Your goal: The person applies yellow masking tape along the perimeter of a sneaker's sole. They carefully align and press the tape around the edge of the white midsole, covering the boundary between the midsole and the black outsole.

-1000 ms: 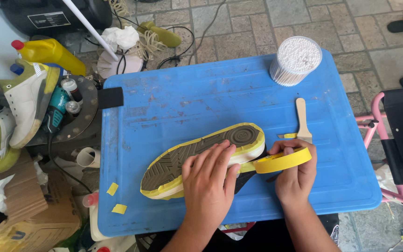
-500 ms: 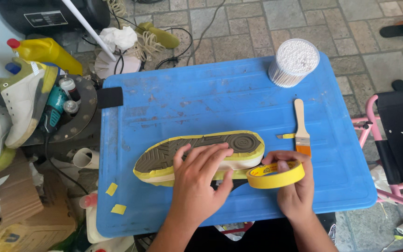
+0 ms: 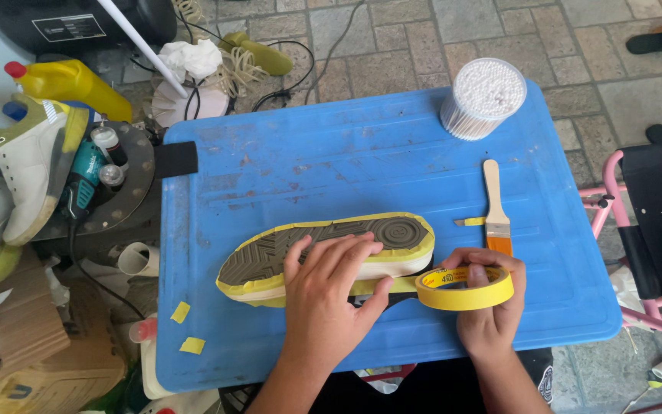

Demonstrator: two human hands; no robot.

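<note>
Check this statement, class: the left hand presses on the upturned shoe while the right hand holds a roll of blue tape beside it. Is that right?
Not quite. In the head view the roll of tape is yellow, not blue. The rest stands: the left hand presses on the upturned shoe while the right hand holds the roll beside it.

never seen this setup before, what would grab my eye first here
An upturned shoe edged in yellow tape lies mid-way on the blue table, the left hand pressing on it. The right hand holds a yellow tape roll beside it, its strip running to the shoe.
</note>
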